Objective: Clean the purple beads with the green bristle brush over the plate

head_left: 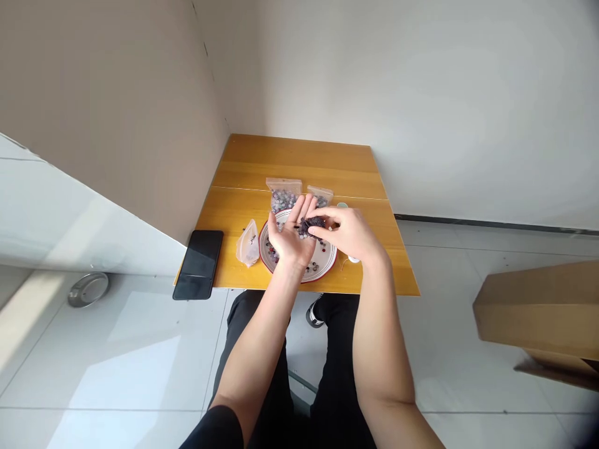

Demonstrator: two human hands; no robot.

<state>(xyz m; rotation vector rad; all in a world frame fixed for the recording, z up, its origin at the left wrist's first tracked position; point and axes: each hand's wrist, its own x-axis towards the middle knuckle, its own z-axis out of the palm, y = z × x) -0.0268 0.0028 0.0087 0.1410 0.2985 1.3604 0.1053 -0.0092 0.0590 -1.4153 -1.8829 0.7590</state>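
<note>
Yellow wooden table (299, 163); round white red-rimmed plate (324, 260) on it, clear plastic bag of beads (284, 201) behind. Your right hand (352, 234) is nearer, fingers pressed together, apparently pinching from the right; your left hand (291, 236) is spread just left. Dark purple clump of beads (311, 226) is between them above the plate, long axis roughly sideways.
</note>
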